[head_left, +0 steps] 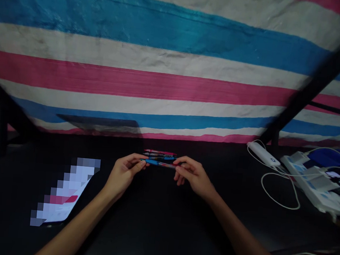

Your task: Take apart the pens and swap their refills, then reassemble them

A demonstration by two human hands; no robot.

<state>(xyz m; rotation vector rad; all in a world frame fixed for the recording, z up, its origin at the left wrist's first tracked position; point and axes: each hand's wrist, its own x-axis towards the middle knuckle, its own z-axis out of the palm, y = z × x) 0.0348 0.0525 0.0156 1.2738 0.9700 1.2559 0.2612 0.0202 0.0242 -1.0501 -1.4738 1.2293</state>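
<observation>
Between my two hands a pen (158, 163) with a blue grip and a clear barrel is held level, a little above the dark table. My left hand (127, 170) pinches its blue end between thumb and fingers. The other end, where some red shows, sits in the fingertips of my right hand (193, 174). Just behind it lie a blue and dark pen (167, 158) and a red pen (160, 152), side by side and roughly parallel to the held one.
A lit phone (73, 198), partly blurred out, lies left on the black table (155, 229). To the right are a white power bank (263, 154), a power strip (310, 183) and looping white cables (279, 207). Behind hangs a striped tarp (161, 87) with dark slanted frame bars (307, 92).
</observation>
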